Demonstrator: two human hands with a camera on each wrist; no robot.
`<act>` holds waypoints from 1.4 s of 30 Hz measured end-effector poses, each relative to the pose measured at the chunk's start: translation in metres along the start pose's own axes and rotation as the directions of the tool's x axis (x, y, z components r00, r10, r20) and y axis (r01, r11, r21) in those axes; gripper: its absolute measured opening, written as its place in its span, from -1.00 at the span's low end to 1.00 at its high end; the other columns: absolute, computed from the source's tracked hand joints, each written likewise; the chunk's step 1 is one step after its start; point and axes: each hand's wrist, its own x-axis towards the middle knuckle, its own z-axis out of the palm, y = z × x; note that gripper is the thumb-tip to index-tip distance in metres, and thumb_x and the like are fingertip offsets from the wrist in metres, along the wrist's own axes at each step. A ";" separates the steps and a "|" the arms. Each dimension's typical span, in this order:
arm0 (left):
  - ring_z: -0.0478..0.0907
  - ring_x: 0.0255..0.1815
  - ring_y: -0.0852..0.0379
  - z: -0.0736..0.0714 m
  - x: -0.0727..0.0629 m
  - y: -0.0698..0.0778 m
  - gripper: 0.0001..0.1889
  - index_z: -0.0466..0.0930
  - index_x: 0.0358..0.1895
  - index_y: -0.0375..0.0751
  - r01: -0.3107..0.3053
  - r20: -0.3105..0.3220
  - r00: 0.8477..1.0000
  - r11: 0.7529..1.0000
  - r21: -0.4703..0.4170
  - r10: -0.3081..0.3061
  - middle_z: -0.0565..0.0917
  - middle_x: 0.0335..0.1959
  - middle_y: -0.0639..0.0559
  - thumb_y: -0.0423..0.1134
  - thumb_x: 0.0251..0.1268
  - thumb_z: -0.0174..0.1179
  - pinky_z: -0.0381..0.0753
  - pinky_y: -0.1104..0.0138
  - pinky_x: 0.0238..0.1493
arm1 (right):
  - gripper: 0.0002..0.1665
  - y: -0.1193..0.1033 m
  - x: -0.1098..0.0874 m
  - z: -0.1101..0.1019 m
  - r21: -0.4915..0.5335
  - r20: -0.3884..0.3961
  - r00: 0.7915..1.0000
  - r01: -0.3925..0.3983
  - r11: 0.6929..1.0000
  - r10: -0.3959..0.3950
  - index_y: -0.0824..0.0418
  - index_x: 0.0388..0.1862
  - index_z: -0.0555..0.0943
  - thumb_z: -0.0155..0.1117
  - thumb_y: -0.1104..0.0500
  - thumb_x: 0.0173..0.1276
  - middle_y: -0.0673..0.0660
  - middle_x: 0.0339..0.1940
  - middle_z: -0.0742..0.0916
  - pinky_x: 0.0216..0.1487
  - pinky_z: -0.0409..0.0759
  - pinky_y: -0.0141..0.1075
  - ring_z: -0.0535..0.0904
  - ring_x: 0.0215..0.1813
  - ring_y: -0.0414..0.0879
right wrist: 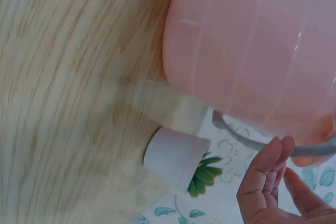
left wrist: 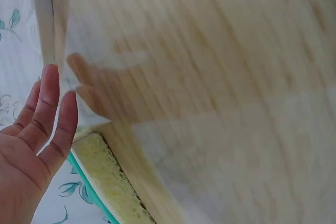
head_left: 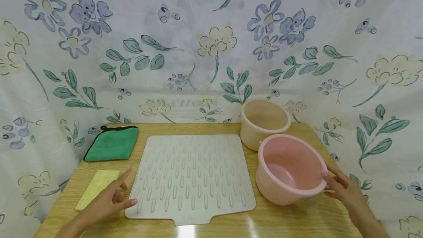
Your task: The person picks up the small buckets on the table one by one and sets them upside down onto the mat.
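Observation:
In the head view my left hand [head_left: 107,203] hovers between a yellow sponge [head_left: 99,186] and a pale ribbed drying mat [head_left: 191,179]. Its index finger points out and the thumb tip overlaps the mat's left edge. The left wrist view shows those fingers apart, holding nothing, near the sponge [left wrist: 113,177], which has a green underside. On the right stands a pink bucket [head_left: 274,186]. My right hand [head_left: 350,192] has its fingertips at the bucket's right rim. From the right wrist, fingertips meet the grey handle [right wrist: 252,142]; I cannot tell whether they grip it.
A cream bucket [head_left: 254,139] stands behind the pink one. At the back left lies a green zip pouch [head_left: 112,144]. A white pot [right wrist: 176,153] with a green plant shows in the right wrist view. Flowered cloth [head_left: 185,47] hangs behind the wooden table [head_left: 231,229].

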 end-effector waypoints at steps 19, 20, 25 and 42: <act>0.21 -0.56 0.35 0.013 0.001 -0.013 0.03 0.05 0.55 -0.31 -0.084 0.017 0.996 0.992 0.093 0.082 0.37 -0.43 0.06 0.08 0.14 0.42 0.27 0.43 -0.53 | -0.30 0.002 -0.015 0.027 0.400 -0.147 0.989 0.063 0.914 -0.004 -0.14 0.57 0.21 0.16 0.07 0.51 -0.18 -0.20 0.50 -0.29 0.67 -0.42 0.64 -0.28 -0.37; 0.20 -0.55 0.35 0.013 0.001 -0.013 0.03 0.07 0.54 -0.32 -0.083 0.018 0.997 0.992 0.100 0.081 0.36 -0.44 0.06 0.08 0.13 0.42 0.27 0.44 -0.52 | -0.28 0.002 -0.015 0.028 0.401 -0.148 0.989 0.057 0.914 0.004 -0.11 0.58 0.19 0.16 0.06 0.51 -0.18 -0.19 0.48 -0.29 0.67 -0.42 0.63 -0.28 -0.38; 0.17 -0.52 0.36 0.015 0.001 -0.014 0.02 0.12 0.52 -0.34 -0.105 0.006 0.994 0.987 0.126 0.105 0.33 -0.44 0.08 0.09 0.10 0.43 0.23 0.45 -0.51 | -0.16 -0.001 -0.013 0.033 0.357 -0.144 0.988 0.001 0.934 0.053 0.01 0.63 0.02 0.16 -0.01 0.51 -0.21 -0.11 0.44 -0.23 0.63 -0.50 0.56 -0.21 -0.44; 0.18 -0.44 0.35 0.017 0.002 -0.010 0.04 0.15 0.53 -0.25 -0.038 0.045 0.999 0.983 0.178 0.030 0.31 -0.37 0.05 0.15 0.05 0.44 0.20 0.43 -0.43 | -0.32 -0.009 0.006 0.032 0.570 -0.137 0.991 0.085 0.817 -0.007 -0.18 0.52 0.27 0.18 0.17 0.50 -0.20 -0.24 0.58 -0.29 0.62 -0.47 0.64 -0.28 -0.35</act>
